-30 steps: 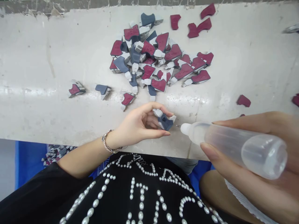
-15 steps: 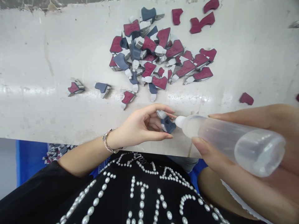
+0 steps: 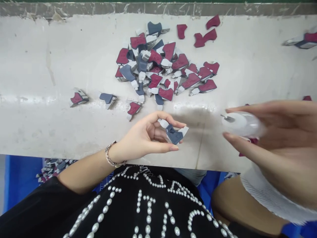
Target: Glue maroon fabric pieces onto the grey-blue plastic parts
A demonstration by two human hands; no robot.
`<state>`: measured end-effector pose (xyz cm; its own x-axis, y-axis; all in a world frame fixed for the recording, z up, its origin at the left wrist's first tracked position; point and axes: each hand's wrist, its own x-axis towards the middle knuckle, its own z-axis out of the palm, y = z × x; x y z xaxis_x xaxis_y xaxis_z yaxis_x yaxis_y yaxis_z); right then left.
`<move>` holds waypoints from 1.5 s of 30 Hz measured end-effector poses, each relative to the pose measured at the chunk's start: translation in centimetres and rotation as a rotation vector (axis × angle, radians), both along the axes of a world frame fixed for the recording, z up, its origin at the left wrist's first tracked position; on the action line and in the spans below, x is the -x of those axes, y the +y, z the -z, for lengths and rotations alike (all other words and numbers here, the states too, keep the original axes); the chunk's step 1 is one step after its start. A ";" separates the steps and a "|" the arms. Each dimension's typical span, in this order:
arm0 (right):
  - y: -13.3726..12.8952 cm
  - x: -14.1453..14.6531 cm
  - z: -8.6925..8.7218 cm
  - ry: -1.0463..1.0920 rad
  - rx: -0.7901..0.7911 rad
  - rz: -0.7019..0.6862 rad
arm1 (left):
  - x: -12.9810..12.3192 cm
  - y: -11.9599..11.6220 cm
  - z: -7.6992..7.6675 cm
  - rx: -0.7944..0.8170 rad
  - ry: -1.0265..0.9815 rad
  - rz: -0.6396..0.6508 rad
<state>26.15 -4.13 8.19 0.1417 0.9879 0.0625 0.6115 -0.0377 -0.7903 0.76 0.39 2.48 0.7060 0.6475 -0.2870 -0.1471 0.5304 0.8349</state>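
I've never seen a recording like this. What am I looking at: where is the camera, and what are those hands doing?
No machine is involved. A person works with bare hands, filmed by one camera worn on their head, looking forward and down, so the view is roughly their own. The left hand holds a blue-grey moulded piece between thumb and fingers. The right hand grips a translucent plastic squeeze bottle, its tip towards that piece. A heap of maroon and blue pieces lies on a white worktop.

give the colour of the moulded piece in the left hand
The moulded piece is slate blue with pale grey ends, best in the head view.
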 end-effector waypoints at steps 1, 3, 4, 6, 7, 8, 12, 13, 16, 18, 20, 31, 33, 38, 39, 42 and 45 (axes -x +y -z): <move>0.4 0.7 0.6 0.053 -0.010 -0.022 | 0.0 0.0 -0.1 -0.005 0.019 -0.001; 1.2 2.0 1.7 0.139 -0.010 -0.091 | 0.0 0.0 -0.3 -0.030 0.080 -0.005; 1.6 2.5 2.3 0.167 0.005 -0.123 | 0.0 0.0 -0.4 -0.052 0.120 -0.012; 2.0 3.1 3.3 0.211 0.058 -0.158 | 0.0 0.0 -0.4 -0.116 0.200 -0.034; 2.1 3.1 3.7 0.227 0.087 -0.169 | 0.0 0.0 -0.5 -0.153 0.235 -0.044; 1.9 2.8 4.0 0.224 0.115 -0.180 | -0.1 0.0 -0.5 -0.189 0.263 -0.053; 0.2 -0.4 3.8 0.007 0.186 -0.069 | -0.2 -0.1 -0.5 -0.279 0.305 -0.058; -0.3 -1.6 3.7 -0.083 0.193 0.031 | -0.2 -0.2 -0.5 -0.288 0.311 -0.055; -0.5 -5.3 4.0 -0.307 0.228 0.253 | -0.3 -0.5 0.0 -0.338 0.339 -0.029; 0.1 -7.0 4.5 -0.355 0.263 0.248 | -0.3 -0.7 0.4 -0.419 0.350 -0.003; 1.1 -7.8 4.8 -0.358 0.294 0.214 | -0.3 -0.8 0.7 -0.513 0.363 0.022; -1.2 -2.7 0.9 -0.199 0.407 0.168 | -0.3 -0.9 1.0 -0.661 0.319 -0.111; -2.2 -1.2 0.7 -0.052 0.428 0.104 | -0.3 -0.8 1.2 -0.714 0.331 -0.119; -2.7 2.1 0.6 0.328 0.522 -0.108 | -0.5 -0.7 1.6 -0.789 0.315 -0.192; -2.5 2.7 0.6 0.362 0.531 -0.143 | -0.5 -0.7 1.7 -0.801 0.311 -0.210; -1.7 3.9 0.6 0.355 0.506 -0.217 | -0.6 -0.6 1.8 -0.867 0.330 -0.244; -1.0 4.5 0.8 0.316 0.467 -0.237 | -0.7 -0.6 1.8 -0.989 0.356 -0.288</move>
<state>21.64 -5.08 7.38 -0.1443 0.9077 -0.3940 0.3844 -0.3155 -0.8676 1.42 -0.21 0.69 0.4704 0.8321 0.2938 0.1765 -0.4149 0.8926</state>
